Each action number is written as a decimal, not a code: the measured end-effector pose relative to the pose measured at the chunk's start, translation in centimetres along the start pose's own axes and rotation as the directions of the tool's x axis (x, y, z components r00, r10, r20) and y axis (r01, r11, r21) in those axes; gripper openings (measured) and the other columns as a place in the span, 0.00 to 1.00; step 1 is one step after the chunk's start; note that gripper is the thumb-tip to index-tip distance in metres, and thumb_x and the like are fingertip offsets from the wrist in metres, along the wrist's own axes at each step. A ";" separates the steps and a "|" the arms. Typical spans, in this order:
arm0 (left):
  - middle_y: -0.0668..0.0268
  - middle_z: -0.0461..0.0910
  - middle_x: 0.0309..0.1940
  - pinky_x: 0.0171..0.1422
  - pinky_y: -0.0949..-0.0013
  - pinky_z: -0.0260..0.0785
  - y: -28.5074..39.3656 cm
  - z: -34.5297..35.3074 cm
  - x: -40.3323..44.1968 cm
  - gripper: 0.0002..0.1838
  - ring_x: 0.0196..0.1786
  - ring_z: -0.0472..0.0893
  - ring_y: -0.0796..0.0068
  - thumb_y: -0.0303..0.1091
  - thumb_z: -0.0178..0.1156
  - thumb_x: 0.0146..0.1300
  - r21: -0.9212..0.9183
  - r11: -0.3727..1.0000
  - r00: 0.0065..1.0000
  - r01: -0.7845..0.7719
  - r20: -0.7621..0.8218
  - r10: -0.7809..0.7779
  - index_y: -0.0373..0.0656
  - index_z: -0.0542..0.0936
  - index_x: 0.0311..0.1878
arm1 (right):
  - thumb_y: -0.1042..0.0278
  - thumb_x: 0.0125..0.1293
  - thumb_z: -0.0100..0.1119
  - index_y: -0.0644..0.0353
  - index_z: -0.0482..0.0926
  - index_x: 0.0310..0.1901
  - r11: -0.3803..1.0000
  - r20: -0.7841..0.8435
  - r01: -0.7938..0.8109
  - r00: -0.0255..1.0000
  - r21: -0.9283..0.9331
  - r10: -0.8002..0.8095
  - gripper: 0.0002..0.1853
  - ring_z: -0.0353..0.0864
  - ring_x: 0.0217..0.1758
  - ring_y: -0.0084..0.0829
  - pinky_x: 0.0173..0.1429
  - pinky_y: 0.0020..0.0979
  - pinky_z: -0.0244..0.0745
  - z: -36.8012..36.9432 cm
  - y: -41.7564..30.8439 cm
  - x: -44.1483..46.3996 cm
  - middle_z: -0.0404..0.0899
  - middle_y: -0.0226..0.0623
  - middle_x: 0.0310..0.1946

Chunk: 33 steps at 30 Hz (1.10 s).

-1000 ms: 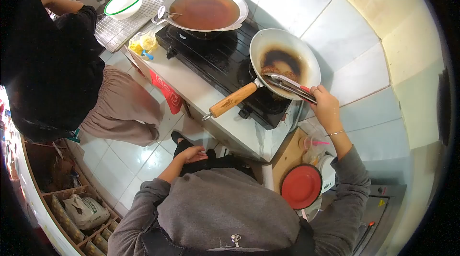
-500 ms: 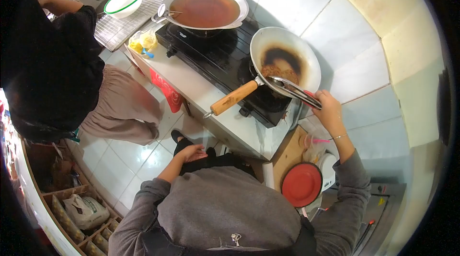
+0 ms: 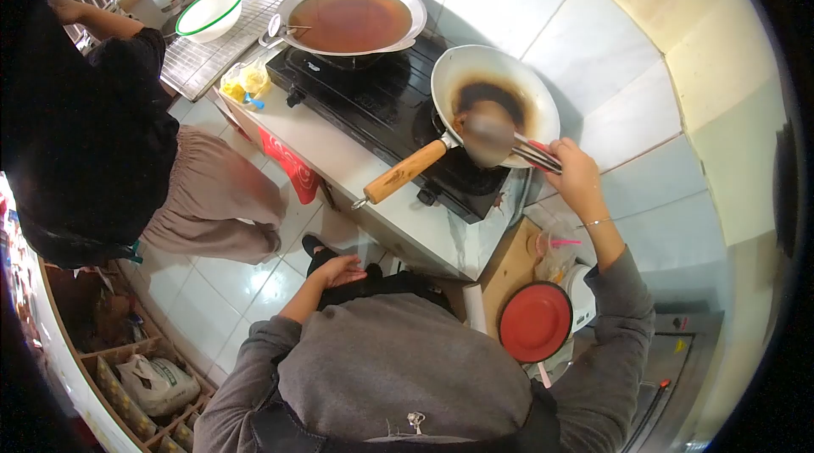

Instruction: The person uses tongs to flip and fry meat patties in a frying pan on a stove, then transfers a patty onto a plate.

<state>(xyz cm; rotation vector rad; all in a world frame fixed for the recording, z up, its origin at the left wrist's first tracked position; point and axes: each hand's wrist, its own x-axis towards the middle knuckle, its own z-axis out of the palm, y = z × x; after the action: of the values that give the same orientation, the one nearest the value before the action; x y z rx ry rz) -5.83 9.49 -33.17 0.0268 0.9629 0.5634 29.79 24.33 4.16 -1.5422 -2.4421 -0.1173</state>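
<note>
My right hand is closed around the handle end of metal tongs, which reach into a white wok with a wooden handle. A blurred brownish oval shows at the far end of the tongs; I cannot tell whether it is food or the tool's head. Dark scorching covers part of the wok's inside. My left hand rests palm up near my lap, fingers loosely apart, holding nothing.
A large pan of reddish-brown liquid sits on the black stove, a dial thermometer at its rim. Another person stands at left. There are a green-rimmed bowl, a yellow bag and a red pan.
The tongs have shifted within the wok, and the blurred oval now covers the spot where brown food lay. My left hand looks unchanged. The other person's arm is raised higher.
</note>
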 end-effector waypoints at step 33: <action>0.43 0.59 0.50 0.57 0.62 0.65 0.8 1.0 0.1 0.22 0.54 0.65 0.52 0.35 0.49 0.60 -0.005 1.000 1.000 0.014 0.001 -0.014 0.29 0.57 0.51 | 0.78 0.34 0.61 0.61 0.72 0.31 0.980 -0.057 -0.167 0.985 -0.107 0.162 0.16 0.73 0.32 0.41 0.35 0.35 0.69 -2.2 2.4 -1.3 0.72 0.38 0.29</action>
<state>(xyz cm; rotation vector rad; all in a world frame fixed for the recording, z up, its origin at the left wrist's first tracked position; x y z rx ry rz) -5.39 10.43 -32.43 0.0155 0.9602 0.5529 32.88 23.82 5.82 -1.7604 -2.2957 -0.2609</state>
